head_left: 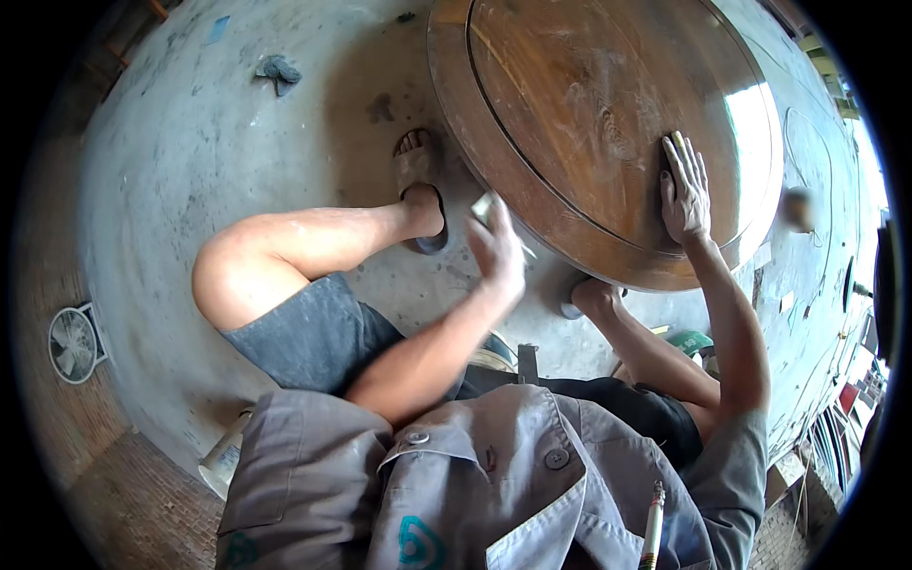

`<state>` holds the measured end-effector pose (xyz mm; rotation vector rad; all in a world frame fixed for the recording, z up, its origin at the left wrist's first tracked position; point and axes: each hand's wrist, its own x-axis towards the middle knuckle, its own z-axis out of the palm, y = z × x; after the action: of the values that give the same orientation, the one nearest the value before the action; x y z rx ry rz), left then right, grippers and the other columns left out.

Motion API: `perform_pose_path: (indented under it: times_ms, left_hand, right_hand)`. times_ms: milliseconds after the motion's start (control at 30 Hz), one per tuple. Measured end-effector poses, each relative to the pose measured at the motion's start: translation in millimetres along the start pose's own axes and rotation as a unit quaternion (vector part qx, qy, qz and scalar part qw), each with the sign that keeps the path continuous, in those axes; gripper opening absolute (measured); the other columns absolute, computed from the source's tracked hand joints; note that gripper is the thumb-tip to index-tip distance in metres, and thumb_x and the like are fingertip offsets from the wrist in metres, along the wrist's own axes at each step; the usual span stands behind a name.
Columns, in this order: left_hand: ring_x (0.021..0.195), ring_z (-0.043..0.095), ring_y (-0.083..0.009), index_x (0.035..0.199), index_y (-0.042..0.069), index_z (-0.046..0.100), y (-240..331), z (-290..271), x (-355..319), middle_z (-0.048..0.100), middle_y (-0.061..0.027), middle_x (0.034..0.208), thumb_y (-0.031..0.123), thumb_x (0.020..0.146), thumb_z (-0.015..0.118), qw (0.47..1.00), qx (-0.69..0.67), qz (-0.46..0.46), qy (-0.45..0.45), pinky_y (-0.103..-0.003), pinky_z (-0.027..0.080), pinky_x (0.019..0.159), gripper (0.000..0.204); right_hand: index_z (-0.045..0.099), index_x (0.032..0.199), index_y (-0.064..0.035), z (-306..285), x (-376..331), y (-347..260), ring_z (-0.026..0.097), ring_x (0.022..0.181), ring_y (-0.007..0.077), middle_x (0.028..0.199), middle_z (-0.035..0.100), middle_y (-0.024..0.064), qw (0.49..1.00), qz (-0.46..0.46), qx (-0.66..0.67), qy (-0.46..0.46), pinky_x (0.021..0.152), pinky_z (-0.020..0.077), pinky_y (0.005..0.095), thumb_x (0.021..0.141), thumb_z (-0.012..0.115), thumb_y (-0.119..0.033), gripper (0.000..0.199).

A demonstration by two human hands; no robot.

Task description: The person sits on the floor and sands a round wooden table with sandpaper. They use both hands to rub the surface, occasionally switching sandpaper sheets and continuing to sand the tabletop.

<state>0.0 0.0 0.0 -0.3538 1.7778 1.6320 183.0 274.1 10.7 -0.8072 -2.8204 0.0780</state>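
A large round brown wooden tabletop (589, 123) fills the upper right, with a dark curved groove inside its rim and pale dusty smears on its surface. My right hand (688, 195) lies flat on it near the right side, fingers stretched out, holding nothing. Just off the tabletop's near left edge, my left hand (496, 249) is closed and blurred by motion. A small pale, flat-looking piece (484, 206) shows at its fingers, and a thin light edge sticks out on the other side. What it is cannot be made out.
My bent legs flank the near edge, with a sandal (418, 176) on the grey floor. A dark crumpled cloth (277, 72) lies at the far left. A small fan (74, 344) and a pale bucket (226, 456) stand at left. A cigarette (654, 518) juts in from below.
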Motion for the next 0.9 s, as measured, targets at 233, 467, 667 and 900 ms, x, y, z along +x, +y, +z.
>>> perform_pose_path:
  times_ms: [233,467,667,900]
  left_hand:
    - [0.066,0.059,-0.0117,0.116,0.002,0.052,15,0,26,0.060,-0.0096,0.094,0.042,0.105,0.060,0.990,0.023,0.137,0.012,-0.029,0.048,0.048,0.042]
    - [0.071,0.061,-0.0123,0.112,0.002,0.050,-39,17,-42,0.060,-0.0083,0.090,0.039,0.106,0.059,0.998,0.042,0.035,-0.024,-0.030,0.051,0.057,0.038]
    - [0.083,0.058,-0.0200,0.113,-0.001,0.050,-26,11,-40,0.060,-0.0144,0.102,0.038,0.107,0.056,0.998,0.042,0.024,-0.029,-0.037,0.050,0.071,0.040]
    - [0.091,0.061,-0.0132,0.113,0.001,0.057,-70,24,-91,0.064,-0.0071,0.100,0.027,0.104,0.065,0.977,0.012,-0.010,-0.213,-0.030,0.050,0.082,0.029]
  right_hand:
    - [0.042,0.156,-0.0112,3,15,0,0.028,0.155,0.0314,0.165,0.036,0.0144,1.000,-0.001,0.004,0.027,0.128,0.0178,0.0473,0.102,0.048,-0.017,0.055]
    - [0.042,0.156,-0.0120,2,7,-2,0.030,0.154,0.0301,0.164,0.037,0.0147,1.000,0.001,0.009,0.003,0.128,0.0193,0.0469,0.103,0.050,-0.017,0.054]
    - [0.043,0.156,-0.0121,-1,1,2,0.032,0.153,0.0305,0.164,0.038,0.0143,1.000,-0.008,0.000,0.018,0.128,0.0201,0.0470,0.102,0.050,-0.018,0.054]
    - [0.044,0.155,-0.0110,-7,1,0,0.031,0.153,0.0319,0.162,0.040,0.0153,1.000,0.001,-0.001,0.024,0.128,0.0212,0.0461,0.101,0.052,-0.019,0.055]
